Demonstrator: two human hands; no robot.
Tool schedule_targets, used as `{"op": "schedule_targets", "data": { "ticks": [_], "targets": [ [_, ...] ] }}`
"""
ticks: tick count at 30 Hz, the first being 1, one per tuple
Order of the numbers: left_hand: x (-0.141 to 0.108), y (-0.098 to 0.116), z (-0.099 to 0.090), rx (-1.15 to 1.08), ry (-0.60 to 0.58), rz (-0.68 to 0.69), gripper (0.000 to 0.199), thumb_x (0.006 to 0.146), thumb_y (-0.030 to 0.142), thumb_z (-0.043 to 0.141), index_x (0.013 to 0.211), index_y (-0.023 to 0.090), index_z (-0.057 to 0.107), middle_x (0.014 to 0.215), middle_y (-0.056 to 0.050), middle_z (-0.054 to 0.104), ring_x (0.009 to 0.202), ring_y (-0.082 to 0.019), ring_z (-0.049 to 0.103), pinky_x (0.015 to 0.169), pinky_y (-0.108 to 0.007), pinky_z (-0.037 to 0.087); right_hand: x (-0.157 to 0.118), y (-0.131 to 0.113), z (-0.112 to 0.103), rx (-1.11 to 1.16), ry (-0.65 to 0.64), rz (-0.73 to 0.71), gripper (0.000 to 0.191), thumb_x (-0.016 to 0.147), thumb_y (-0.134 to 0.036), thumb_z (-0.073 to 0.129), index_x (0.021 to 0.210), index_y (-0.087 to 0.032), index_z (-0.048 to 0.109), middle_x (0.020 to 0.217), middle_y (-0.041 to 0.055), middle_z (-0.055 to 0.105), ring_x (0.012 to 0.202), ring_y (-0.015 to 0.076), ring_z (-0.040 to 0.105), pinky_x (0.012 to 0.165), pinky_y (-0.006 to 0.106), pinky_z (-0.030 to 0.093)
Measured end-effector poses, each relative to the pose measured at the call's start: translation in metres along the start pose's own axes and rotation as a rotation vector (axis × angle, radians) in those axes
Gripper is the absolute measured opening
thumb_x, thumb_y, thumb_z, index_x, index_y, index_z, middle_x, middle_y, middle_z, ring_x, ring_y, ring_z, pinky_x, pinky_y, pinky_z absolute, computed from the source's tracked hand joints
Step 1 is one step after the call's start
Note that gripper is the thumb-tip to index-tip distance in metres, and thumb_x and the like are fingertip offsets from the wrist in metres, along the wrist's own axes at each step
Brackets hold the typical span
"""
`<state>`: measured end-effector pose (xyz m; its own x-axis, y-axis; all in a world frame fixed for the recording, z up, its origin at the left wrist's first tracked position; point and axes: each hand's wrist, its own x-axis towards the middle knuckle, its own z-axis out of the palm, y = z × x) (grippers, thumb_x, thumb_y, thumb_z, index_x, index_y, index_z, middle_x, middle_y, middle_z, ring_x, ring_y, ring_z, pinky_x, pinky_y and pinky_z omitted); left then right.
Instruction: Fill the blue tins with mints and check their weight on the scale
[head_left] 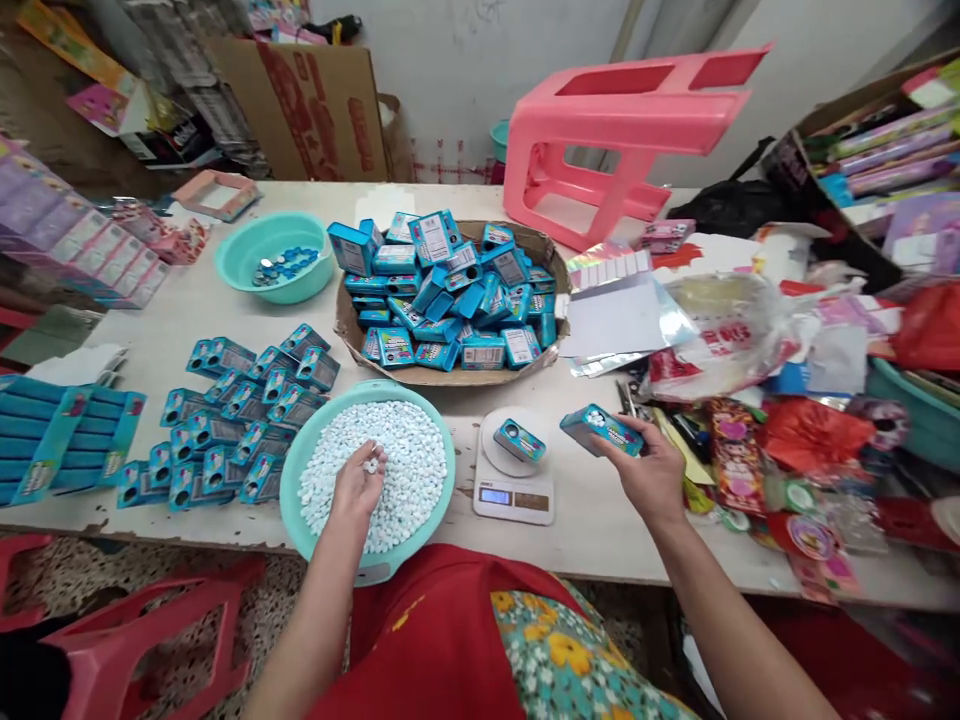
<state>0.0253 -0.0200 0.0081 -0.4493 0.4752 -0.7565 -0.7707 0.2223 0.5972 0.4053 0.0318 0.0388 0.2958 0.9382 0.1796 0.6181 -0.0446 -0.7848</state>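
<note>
My left hand (pixel 360 485) is over a turquoise basin (pixel 442 475) of small white candies (pixel 412 450). Its fingers curl upward, with a few candies between the fingertips. My right hand (pixel 652 470) grips a blue tin (pixel 592 428), tilted above the table just right of the scale; white pieces show at its opening. Another blue tin (pixel 520 440) lies on the white digital kitchen scale (pixel 514 498), its round opening dark. The scale's display is lit, but its figures are too blurred to read.
Behind stands a cut-down cardboard box (pixel 450 377) heaped with blue tins. Several tins (pixel 240 400) lie in rows at left, near a basin (pixel 274 290) of small blue lids. A pink stool (pixel 600 150) rests on its side at the back. Plastic bags (pixel 720 340) and packaging clutter the right.
</note>
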Motion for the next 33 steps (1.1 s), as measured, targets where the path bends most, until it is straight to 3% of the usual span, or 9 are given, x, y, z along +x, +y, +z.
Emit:
{"op": "schedule_targets", "data": {
  "ticks": [5,9,12,15,18,20,23,28,33],
  "targets": [
    [-0.001,0.002,0.005,0.106,-0.134,0.004,0.018,0.071,-0.004,0.057,0.081,0.011,0.058,0.075,-0.003,0.058,0.062,-0.008,0.058,0.054,-0.015,0.047,-0.017,0.098,0.012,-0.073,0.06,0.082,0.057,0.062,-0.058,0.069,0.098,-0.013,0.065,0.087,0.0081,0.064,0.078,0.0226,0.058,0.076,0.04,0.046],
    [-0.007,0.001,0.006,0.208,-0.158,0.012,0.022,0.066,-0.004,0.06,0.082,0.01,0.06,0.072,-0.004,0.059,0.057,-0.008,0.056,0.051,-0.015,0.044,-0.032,0.114,0.013,-0.149,0.089,0.053,0.06,0.068,-0.059,0.064,0.106,-0.013,0.06,0.103,0.0135,0.062,0.097,0.0288,0.055,0.085,0.047,0.043],
    [-0.009,-0.006,0.004,0.292,-0.13,0.107,0.023,0.062,0.0,0.064,0.082,0.011,0.061,0.072,-0.005,0.061,0.055,-0.009,0.054,0.051,-0.017,0.04,-0.04,0.093,0.015,-0.247,0.186,-0.123,0.067,0.071,-0.056,0.064,0.119,-0.012,0.051,0.125,0.0207,0.049,0.122,0.034,0.039,0.099,0.054,0.03],
    [-0.007,-0.011,0.002,0.487,-0.077,0.418,0.017,0.062,0.008,0.067,0.078,0.015,0.063,0.076,-0.005,0.062,0.072,-0.016,0.058,0.064,-0.024,0.044,-0.05,0.063,0.037,-0.224,0.079,-0.305,0.074,0.069,-0.053,0.068,0.126,-0.012,0.043,0.127,0.0202,0.048,0.125,0.0324,0.037,0.102,0.053,0.029],
    [-0.004,-0.011,-0.001,0.771,-0.139,0.716,0.018,0.06,0.012,0.072,0.075,0.02,0.067,0.096,-0.006,0.064,0.108,-0.026,0.051,0.092,-0.034,0.038,-0.056,0.039,0.074,-0.093,-0.102,-0.257,0.068,0.07,-0.052,0.067,0.122,-0.014,0.045,0.121,0.0173,0.053,0.117,0.0302,0.045,0.096,0.049,0.037],
    [-0.006,-0.008,-0.003,0.856,-0.177,0.765,0.019,0.06,0.015,0.073,0.077,0.023,0.068,0.104,-0.007,0.063,0.116,-0.029,0.045,0.1,-0.038,0.032,-0.056,0.024,0.094,0.001,-0.204,-0.146,0.052,0.074,-0.051,0.063,0.111,-0.015,0.052,0.108,0.0132,0.06,0.103,0.0273,0.054,0.088,0.045,0.043],
    [-0.019,-0.005,0.001,0.768,-0.186,0.641,0.019,0.065,0.029,0.073,0.082,0.021,0.068,0.098,-0.008,0.064,0.104,-0.027,0.053,0.093,-0.039,0.038,-0.047,-0.011,0.099,0.097,-0.283,-0.138,0.036,0.077,-0.047,0.062,0.098,-0.018,0.058,0.092,0.0068,0.062,0.088,0.0234,0.057,0.08,0.04,0.045],
    [-0.059,-0.001,0.034,0.202,-0.417,0.134,0.05,0.075,0.059,0.058,0.098,0.015,0.065,0.1,-0.013,0.065,0.09,-0.022,0.061,0.078,-0.032,0.046,-0.037,-0.103,0.078,0.135,-0.402,-0.474,0.031,0.076,-0.038,0.068,0.103,-0.025,0.061,0.092,0.0046,0.061,0.088,0.0231,0.055,0.08,0.038,0.042],
    [-0.067,0.003,0.057,-0.145,-0.354,-0.06,0.039,0.081,0.05,0.053,0.083,0.012,0.065,0.087,-0.011,0.066,0.076,-0.017,0.061,0.066,-0.026,0.047,-0.049,-0.146,0.099,-0.056,-0.597,-0.647,0.027,0.074,-0.037,0.07,0.098,-0.024,0.066,0.077,0.0025,0.059,0.077,0.0223,0.053,0.071,0.035,0.038]
  ]
}}
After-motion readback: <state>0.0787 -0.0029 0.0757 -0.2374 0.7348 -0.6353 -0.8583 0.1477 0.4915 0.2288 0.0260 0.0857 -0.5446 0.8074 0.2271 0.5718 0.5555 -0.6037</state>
